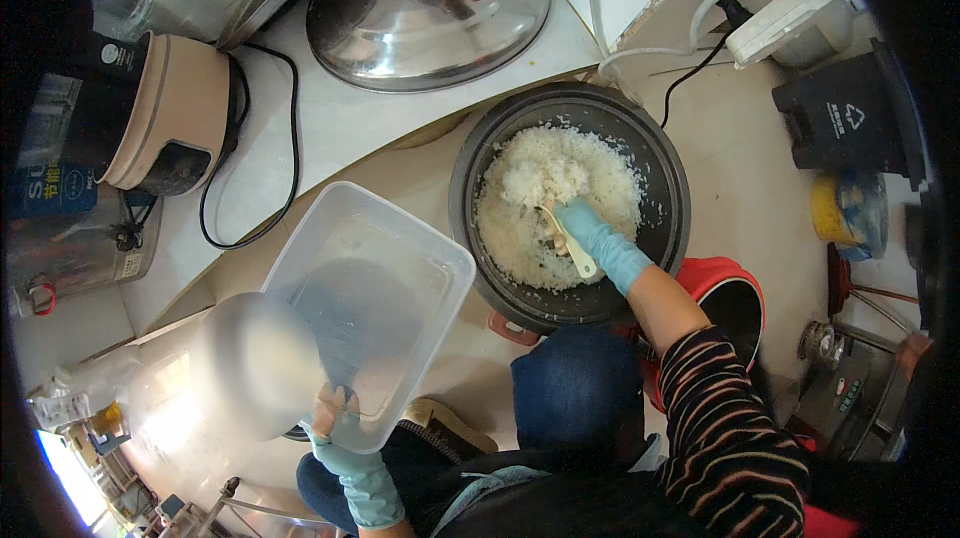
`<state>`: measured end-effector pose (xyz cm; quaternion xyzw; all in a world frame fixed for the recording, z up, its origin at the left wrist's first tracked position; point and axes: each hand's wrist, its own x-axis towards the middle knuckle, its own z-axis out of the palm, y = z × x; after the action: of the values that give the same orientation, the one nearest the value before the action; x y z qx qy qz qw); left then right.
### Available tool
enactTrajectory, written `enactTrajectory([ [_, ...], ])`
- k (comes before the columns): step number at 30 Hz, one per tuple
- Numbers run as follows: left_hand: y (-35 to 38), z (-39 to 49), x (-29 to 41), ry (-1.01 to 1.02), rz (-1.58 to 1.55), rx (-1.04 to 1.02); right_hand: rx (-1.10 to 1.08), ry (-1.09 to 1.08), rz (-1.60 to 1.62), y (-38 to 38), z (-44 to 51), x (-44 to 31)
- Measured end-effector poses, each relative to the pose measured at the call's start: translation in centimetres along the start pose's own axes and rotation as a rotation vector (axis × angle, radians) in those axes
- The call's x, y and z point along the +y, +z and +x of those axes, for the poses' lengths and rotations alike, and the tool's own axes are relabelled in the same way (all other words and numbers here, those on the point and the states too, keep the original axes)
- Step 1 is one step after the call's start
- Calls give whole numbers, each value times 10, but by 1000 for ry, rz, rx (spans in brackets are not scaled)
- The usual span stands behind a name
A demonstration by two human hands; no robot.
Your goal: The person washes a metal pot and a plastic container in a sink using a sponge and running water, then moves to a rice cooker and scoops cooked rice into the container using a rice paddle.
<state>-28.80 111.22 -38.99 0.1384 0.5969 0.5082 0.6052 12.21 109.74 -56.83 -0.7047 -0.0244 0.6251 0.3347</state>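
My right hand [581, 221], in a light blue glove, grips a pale rice paddle [580, 259]. Its blade end is lost among the white cooked rice [514, 242], which is heaped higher on the far side. The rice lies in a large dark round cooker pot [670, 185] standing low in front of my knee. With my left hand [349, 455], also gloved, I hold a translucent rectangular plastic container [367, 290] by its near end. It is tilted beside the pot, and no food shows in it. A blurred oval patch hides part of the container and the floor near that hand.
On the white counter [330, 122] rest a large steel lid [480, 35] with a reddish handle and a beige rice cooker [184, 103] with a black cord [295, 163]. A red bucket-like vessel [720, 264] stands by the pot. Dark bins [840, 114] line the right side.
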Motion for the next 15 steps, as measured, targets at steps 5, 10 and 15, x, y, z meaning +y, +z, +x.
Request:
enactTrajectory([
  [5, 22, -19, 10, 81, 254, -39, -85, -108, 44, -12, -27, -3],
  [10, 51, -32, 24, 128, 343, -129, -87, -150, -17, -35, -77, -14],
  [15, 73, -32, 28, 118, 353, -225, 2, -214, -233, -55, -156, -46],
])
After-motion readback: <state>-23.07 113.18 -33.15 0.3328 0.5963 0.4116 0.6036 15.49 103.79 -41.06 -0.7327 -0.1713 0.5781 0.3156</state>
